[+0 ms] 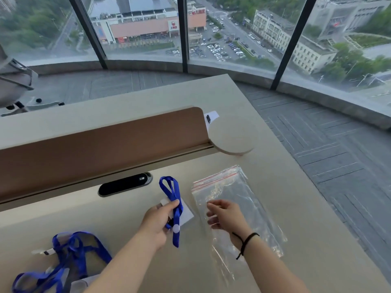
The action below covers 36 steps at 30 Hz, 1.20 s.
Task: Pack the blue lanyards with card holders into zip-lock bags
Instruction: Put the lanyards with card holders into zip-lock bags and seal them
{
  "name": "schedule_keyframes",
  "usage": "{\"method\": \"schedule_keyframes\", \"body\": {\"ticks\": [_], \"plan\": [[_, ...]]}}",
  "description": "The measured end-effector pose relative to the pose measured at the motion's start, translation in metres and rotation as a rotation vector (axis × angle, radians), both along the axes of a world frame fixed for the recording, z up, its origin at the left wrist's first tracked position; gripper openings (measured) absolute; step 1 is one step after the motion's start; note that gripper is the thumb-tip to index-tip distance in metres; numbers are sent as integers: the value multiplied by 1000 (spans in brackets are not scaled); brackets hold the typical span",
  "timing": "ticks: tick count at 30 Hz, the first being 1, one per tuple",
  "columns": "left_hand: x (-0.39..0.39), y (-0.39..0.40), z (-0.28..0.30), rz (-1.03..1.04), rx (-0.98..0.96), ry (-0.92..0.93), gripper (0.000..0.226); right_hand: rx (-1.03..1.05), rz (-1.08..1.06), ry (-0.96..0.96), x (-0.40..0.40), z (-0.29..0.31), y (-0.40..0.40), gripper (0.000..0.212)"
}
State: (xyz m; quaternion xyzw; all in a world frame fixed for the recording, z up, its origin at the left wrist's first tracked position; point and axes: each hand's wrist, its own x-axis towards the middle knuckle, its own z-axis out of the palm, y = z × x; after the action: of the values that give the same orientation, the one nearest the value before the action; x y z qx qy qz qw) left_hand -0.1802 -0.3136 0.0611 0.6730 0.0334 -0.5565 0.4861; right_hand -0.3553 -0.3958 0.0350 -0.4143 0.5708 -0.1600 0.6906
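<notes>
My left hand (pixel 157 223) grips a folded blue lanyard (pixel 171 192) together with its clear card holder (pixel 187 213), a little above the desk. The strap loops up past my thumb and hangs below my palm. To the right lies a stack of clear zip-lock bags (pixel 232 191) with red seal lines. My right hand (pixel 224 214) hovers over that stack with fingers loosely curled, holding nothing that I can see. A tangle of more blue lanyards (pixel 69 254) with card holders lies at the lower left of the desk.
The beige desk (pixel 296 218) ends at the right above grey carpet. A brown divider panel (pixel 105 142) runs across the back, with a black cable slot (pixel 124 183) in front of it and a round beige disc (pixel 233 136) at its right end.
</notes>
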Motion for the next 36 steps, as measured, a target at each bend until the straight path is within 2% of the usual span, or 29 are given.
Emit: {"method": "schedule_keyframes", "body": {"ticks": [3, 6, 11, 13, 16, 20, 25, 31, 34, 36], "plan": [[0, -14, -11, 71, -3, 28, 3, -97, 33, 185, -16, -29, -48, 23], [4, -19, -22, 88, -8, 15, 8, -301, 129, 405, -16, -52, -88, 31], [16, -25, -30, 113, 36, -5, 12, -544, 613, 582, 6, -65, -119, 56], [23, -29, -33, 126, 42, 16, 14, -561, 688, 623, 13, -69, -126, 55], [29, -34, -39, 134, 46, 15, 15, -559, 709, 677, 16, -73, -130, 40], [30, -39, -43, 150, 34, 13, 14, -617, 705, 698, 14, -77, -125, 14], [32, -31, -44, 101, 11, 19, 27, -601, 714, 579, 19, -68, -105, 29], [42, -1, -30, 74, -12, 75, 29, -690, 778, 532, 42, -47, -52, 25], [48, 25, -23, 127, -26, 118, 40, -711, 822, 511, 60, -39, -17, 23], [50, 42, -15, 170, -53, 161, 36, -745, 877, 496, 72, -33, 9, 23]]}}
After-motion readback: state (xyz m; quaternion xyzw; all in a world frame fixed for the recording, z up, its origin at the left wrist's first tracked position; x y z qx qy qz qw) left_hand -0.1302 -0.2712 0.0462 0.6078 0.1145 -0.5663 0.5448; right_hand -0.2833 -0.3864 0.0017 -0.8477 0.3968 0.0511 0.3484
